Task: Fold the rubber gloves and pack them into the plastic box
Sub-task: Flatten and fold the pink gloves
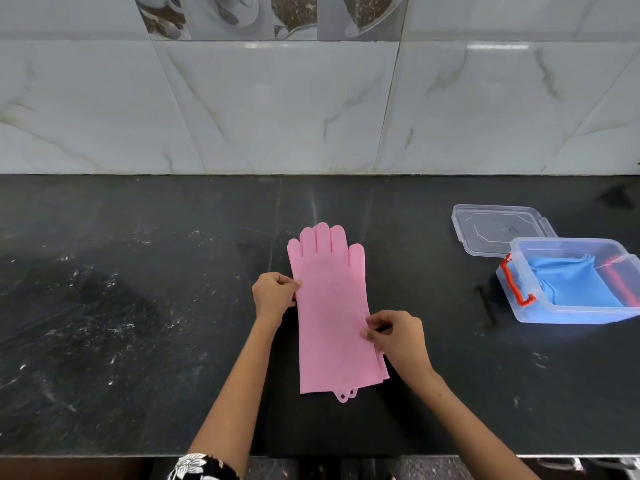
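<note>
Pink rubber gloves (330,306) lie flat and stacked on the dark counter, fingers pointing toward the wall and cuffs toward me. My left hand (273,294) pinches their left edge near the palm. My right hand (398,336) pinches the right edge lower down, near the cuff. A clear plastic box (568,315) with red latches stands at the right, open, with folded blue gloves (576,284) inside. Its clear lid (498,230) lies just behind it.
The black stone counter (138,306) runs the full width, with its front edge near the bottom of the view. A marble-tiled wall (277,109) rises behind it. A small dark object (488,303) lies left of the box.
</note>
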Demonstrator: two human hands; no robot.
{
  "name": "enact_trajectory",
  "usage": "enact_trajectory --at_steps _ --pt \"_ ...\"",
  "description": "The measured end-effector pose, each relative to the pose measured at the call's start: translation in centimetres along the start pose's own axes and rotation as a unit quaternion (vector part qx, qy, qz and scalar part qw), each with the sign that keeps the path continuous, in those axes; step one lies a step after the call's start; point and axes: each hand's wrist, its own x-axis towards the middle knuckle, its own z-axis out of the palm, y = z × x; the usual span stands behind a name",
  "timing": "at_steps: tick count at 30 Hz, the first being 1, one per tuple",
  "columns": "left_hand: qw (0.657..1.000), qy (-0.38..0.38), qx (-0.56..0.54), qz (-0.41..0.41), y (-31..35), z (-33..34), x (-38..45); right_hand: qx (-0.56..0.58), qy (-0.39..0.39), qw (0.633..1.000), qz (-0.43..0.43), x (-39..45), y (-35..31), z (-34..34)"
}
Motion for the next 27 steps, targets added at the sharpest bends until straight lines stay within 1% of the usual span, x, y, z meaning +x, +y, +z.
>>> enact_trajectory --at_steps 4,6,10,15,17,19,22,24,25,27 --pt "0.999 0.033 0.015 0.036 -0.4 0.3 -0.6 -0.045 0.043 0.998 -0.022 0.5 -0.6 0.0" --pt "0.998 0.036 0.017 0.041 -0.2 0.5 -0.7 -0.052 0.062 0.996 -0.028 1.5 -1.5 -0.2" --pt "0.999 0.033 0.006 0.041 0.0 0.5 -0.6 -0.045 0.045 0.998 -0.009 3.4 -2.6 0.0" --pt "0.999 0.009 0.007 0.044 -0.3 0.7 -0.3 -0.028 0.037 0.999 0.005 3.2 -0.9 0.3" --pt "0.999 -0.002 0.016 0.05 -0.4 0.7 -0.1 -0.032 0.045 0.998 0.001 3.1 -0.3 0.3" --pt "0.998 -0.003 0.025 0.065 -0.4 0.8 0.0 -0.028 0.071 0.997 -0.009 3.6 -0.3 0.1" --pt "0.995 0.006 0.019 0.095 0.1 1.1 0.2 -0.02 0.108 0.993 -0.032 5.6 -1.2 -0.4" --pt "0.995 0.019 0.013 0.1 0.7 1.4 0.6 -0.02 0.127 0.991 -0.047 7.8 -2.1 -0.6" --pt "0.995 0.024 0.009 0.098 1.0 1.5 0.8 -0.02 0.129 0.99 -0.051 9.0 -2.6 -0.7" --pt "0.995 0.034 0.002 0.089 1.4 1.6 1.2 -0.018 0.108 0.993 -0.053 11.2 -3.8 -0.7"
